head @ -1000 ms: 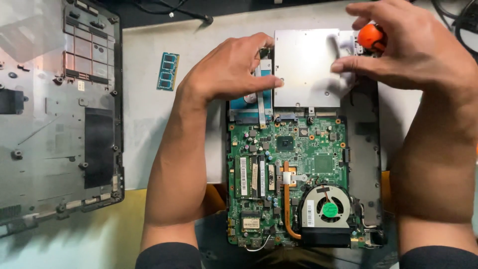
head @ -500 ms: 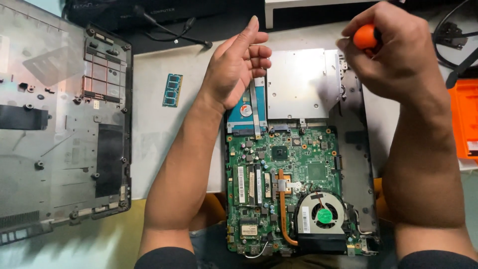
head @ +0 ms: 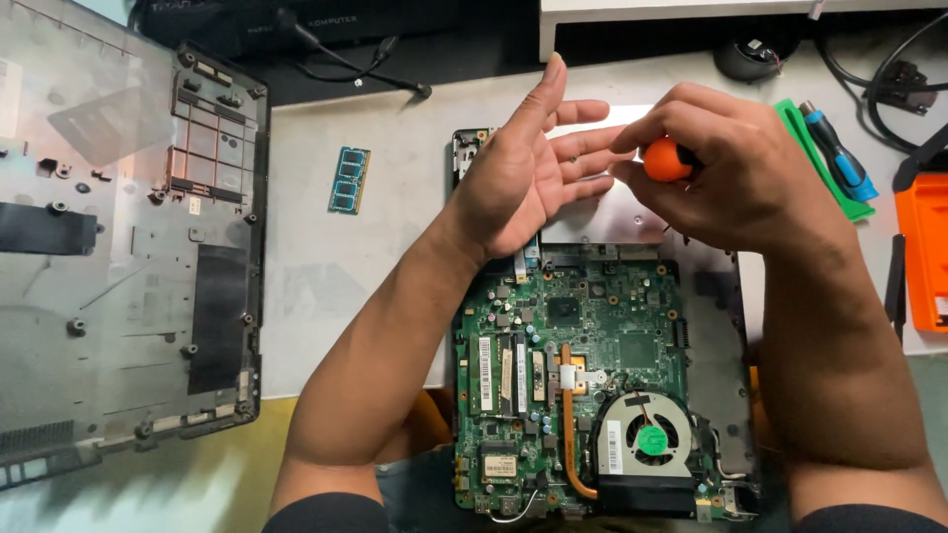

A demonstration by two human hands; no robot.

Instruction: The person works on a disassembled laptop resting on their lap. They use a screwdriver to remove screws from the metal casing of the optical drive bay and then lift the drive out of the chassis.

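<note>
The green laptop motherboard [head: 583, 365] with round cooling fan [head: 647, 439] lies nearest. Beyond it, the left hand [head: 518, 178] has lifted, fingers spread and empty; the right hand [head: 736, 168] remains clenched on the orange-handled screwdriver [head: 667, 160] above the silver drive tray [head: 612, 212].

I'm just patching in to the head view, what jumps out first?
The opened laptop's green motherboard fills the centre, its round cooling fan at the lower right. Above it the right hand grips an orange-handled screwdriver, while the left hand is open, fingers spread beside it. At far left lies the removed grey bottom cover, with a loose memory stick on the table between.
</note>
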